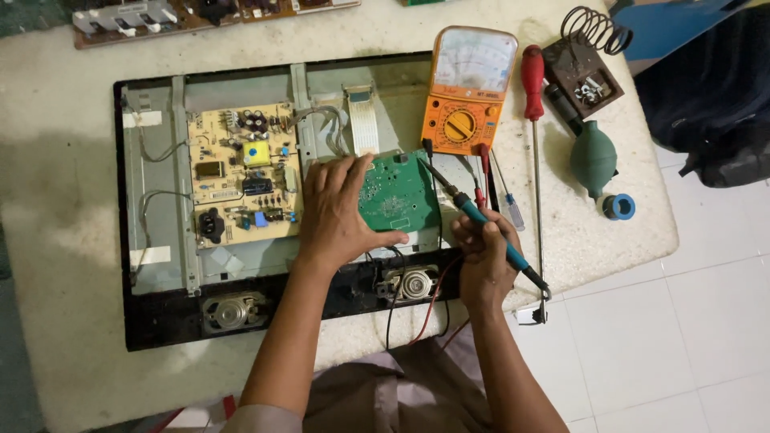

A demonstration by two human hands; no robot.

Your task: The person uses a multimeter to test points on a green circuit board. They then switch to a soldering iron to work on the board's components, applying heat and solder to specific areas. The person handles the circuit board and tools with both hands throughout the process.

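Hands at work on an opened flat-screen chassis (152, 321) lying on the desk.

The left hand (337, 212) lies flat, fingers spread, pressing the green circuit board (401, 192) near the chassis's middle. The right hand (484, 248) is clamped around a blue-handled soldering iron (481, 216), its tip touching the board's right edge. An orange multimeter (469, 88) sits by the desk's far edge.

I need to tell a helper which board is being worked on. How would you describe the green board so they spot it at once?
Find the opened flat-screen chassis lying on the white table. Near its middle, under the left hand, sits the green circuit board, with the soldering iron in the right hand touching its edge. The neighbouring board is pale yellow and larger.
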